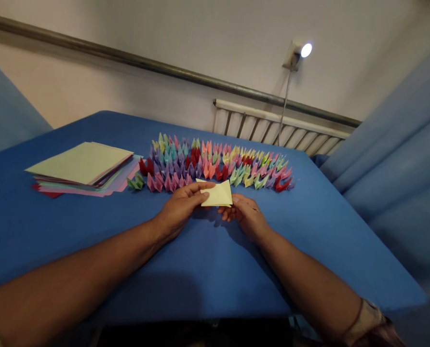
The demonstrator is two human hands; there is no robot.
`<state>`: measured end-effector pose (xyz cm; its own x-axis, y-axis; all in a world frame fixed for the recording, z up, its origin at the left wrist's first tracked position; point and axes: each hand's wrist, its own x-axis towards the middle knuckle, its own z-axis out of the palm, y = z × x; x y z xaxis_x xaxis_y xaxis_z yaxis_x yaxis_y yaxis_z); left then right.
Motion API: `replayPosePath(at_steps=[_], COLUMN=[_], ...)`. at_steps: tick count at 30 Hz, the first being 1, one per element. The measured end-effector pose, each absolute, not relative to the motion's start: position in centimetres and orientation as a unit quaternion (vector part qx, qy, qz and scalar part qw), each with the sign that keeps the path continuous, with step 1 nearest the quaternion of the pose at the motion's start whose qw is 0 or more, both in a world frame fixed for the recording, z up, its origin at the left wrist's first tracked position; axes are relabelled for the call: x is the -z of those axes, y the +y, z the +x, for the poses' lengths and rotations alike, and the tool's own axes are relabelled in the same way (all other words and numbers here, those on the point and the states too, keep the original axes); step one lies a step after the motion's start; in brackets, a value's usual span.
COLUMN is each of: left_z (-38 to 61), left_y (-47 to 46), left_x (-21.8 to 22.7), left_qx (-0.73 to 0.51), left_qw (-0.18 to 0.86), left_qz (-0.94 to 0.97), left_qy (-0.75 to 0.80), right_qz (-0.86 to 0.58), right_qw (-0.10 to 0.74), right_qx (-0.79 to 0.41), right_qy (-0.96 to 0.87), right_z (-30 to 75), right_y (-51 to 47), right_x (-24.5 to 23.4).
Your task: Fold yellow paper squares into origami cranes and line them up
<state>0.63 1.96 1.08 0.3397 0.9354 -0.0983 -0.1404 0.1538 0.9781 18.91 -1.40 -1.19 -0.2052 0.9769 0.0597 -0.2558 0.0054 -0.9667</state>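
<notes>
A small pale yellow folded paper (pixel 218 194) is held above the blue table, in front of rows of paper cranes. My left hand (pixel 181 206) pinches its left side, thumb on top and fingers behind. At the paper's lower right corner, my right hand (pixel 248 216) has its thumb and fingertips closed on the edge. Some of the right fingers curl underneath and are partly hidden. Directly behind the paper stand many folded paper cranes (pixel 210 168) in red, pink, purple, green, yellow and blue.
A stack of coloured paper sheets (pixel 81 164), pale yellow-green on top, lies at the left of the blue table (pixel 157 284). Behind the table are a radiator (pixel 280 124) and a long pipe (pixel 171 71). A blue curtain (pixel 399 144) hangs along the right side.
</notes>
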Motion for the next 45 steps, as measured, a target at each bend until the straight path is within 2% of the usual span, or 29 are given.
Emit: replayPosePath(at_steps=[11,17,24,29,45], left_z=[0.52,0.63,0.39,0.34,0.66], left_y=[1.94,1.67,1.77,1.69,1.65], left_x=[-1.02,-1.26,-0.91,-0.92,-1.35], left_qx=[-0.411,-0.397,-0.321,-0.328,-0.373], left_qw=[0.65,0.62,0.587,0.565,0.624], left_qz=[0.516,0.56,0.652,0.662,0.59], left_qy=[0.377,0.381,0.356,0.368,0.352], right_qz=[-0.379,-0.396,-0.414,-0.416,-0.426], right_qw=[0.509,0.492,0.504,0.506,0.489], right_qx=[-0.586,-0.56,-0.553,-0.558,-0.549], right_qy=[-0.503,-0.536,-0.519,-0.509,-0.528], right_z=[18.77,18.85,18.9,18.94,18.75], right_y=[-1.42,-1.47,-1.25,-1.17,-1.29], right_x=[1.15,1.22,1.44,1.65,1.17])
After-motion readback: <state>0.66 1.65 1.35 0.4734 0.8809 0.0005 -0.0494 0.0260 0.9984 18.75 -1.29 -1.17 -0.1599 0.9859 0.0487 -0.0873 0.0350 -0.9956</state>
